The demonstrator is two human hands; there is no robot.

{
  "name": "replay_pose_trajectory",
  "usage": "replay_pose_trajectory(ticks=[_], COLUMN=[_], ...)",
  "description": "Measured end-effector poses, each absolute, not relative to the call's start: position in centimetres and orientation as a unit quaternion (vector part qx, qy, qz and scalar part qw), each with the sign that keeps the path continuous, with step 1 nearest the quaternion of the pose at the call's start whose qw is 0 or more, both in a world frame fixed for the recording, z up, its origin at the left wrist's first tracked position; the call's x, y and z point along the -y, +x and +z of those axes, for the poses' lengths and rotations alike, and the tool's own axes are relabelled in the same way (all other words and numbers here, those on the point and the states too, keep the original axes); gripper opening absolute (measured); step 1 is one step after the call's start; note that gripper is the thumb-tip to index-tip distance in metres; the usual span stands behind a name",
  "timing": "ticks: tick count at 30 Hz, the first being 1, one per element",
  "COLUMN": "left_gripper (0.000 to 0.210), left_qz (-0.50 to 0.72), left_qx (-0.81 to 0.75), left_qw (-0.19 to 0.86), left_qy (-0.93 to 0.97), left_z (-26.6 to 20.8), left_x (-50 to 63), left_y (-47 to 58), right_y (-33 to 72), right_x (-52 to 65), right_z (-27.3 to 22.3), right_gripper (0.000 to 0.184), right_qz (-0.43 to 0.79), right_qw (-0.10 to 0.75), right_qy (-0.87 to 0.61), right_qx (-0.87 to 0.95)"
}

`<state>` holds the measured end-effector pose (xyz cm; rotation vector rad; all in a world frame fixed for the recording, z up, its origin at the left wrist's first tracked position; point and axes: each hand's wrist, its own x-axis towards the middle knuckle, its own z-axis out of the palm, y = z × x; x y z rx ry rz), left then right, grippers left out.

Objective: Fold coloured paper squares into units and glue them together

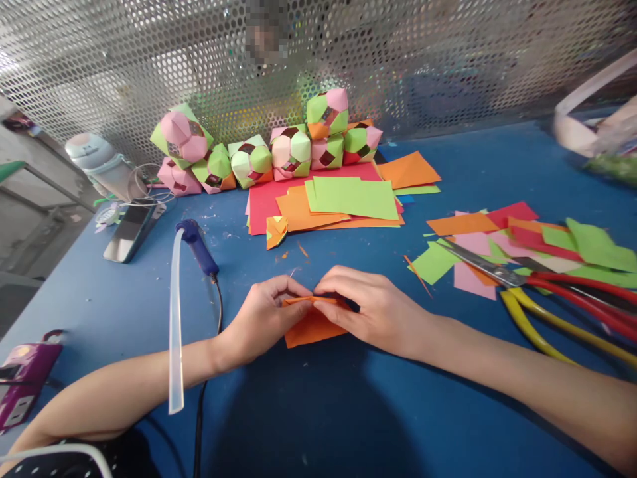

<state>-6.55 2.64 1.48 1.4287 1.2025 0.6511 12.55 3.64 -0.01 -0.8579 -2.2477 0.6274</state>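
Orange paper sheet (312, 326) located at centre of blue counter (448, 411), lying flat on the surface, partly folded: top edge doubled over into a narrow strip with a sharp crease, lower portion spread out as a slanted, roughly four-sided flap. Colour uniform, matte, no print visible. Left hand (263, 315) closed on the left end of the folded edge, thumb and fingertips pinching the crease. Right hand (373, 307) closed on the right end of the same edge, fingers curled over and pressing the fold down onto the counter. Fingertips of both hands meeting over the middle of the crease. Near the left forearm: glue gun (199, 249) with blue body, translucent glue stick (175, 318) projecting toward the camera, black cord trailing toward the near edge. Behind the hands: small folded orange piece (276, 231), then a stack of flat sheets (338, 199) in red, orange and green. Further back, against the perforated metal screen (448, 60): row of assembled paper modules (291, 151) in pink, green and orange, one stacked on top. To the right: loose coloured offcuts (472, 245) with scissors (547, 285), red and yellow handles, lying across them. At far left: phone (130, 229) lying flat.
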Motion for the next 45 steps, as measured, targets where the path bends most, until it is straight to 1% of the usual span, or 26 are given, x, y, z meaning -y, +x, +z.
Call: replay_pose_trajectory(ticks=[2,5,12,16,21,27,30,38,45], left_gripper=[0.010,0.010,0.009,0.015,0.019,0.018,0.018,0.018,0.018], left_qz=[0.275,0.276,0.270,0.253,0.226,0.211,0.209,0.218,0.220], left_qx=[-0.512,-0.511,-0.506,-0.508,-0.527,-0.521,-0.502,-0.484,-0.479], left_qw=[0.534,0.526,0.546,0.549,0.520,0.487,0.483,0.420,0.387], left_qy=[0.615,0.621,0.610,0.614,0.633,0.669,0.686,0.736,0.756], left_z=[1.5,1.5,1.3,1.6,2.2,2.3,2.5,2.4,2.2], left_x=[-2.7,-2.8,-3.1,-3.3,-3.5,-3.5,-3.5,-3.5,-3.4], left_y=[-6.5,-6.5,-6.4,-6.5,-6.5,-6.7,-6.7,-6.7,-6.9], right_y=[12.5,12.5,12.4,12.4,12.4,12.4,12.5,12.4,12.3], right_x=[-3.7,-3.9,-3.9,-3.9,-3.9,-4.0,-3.9,-3.9,-3.9], right_z=[-0.1,-0.1,0.2,0.2,0.1,0.1,0.2,0.2,0.0], right_gripper=[0.016,0.017,0.016,0.016,0.017,0.017,0.018,0.019,0.019], right_qz=[0.243,0.250,0.274,0.274,0.271,0.266,0.275,0.313,0.299], right_qw=[0.306,0.310,0.317,0.323,0.327,0.336,0.336,0.327,0.333], right_qy=[-0.334,-0.337,-0.348,-0.351,-0.350,-0.330,-0.332,-0.357,-0.347], right_qx=[0.858,0.853,0.839,0.835,0.835,0.841,0.838,0.817,0.824])
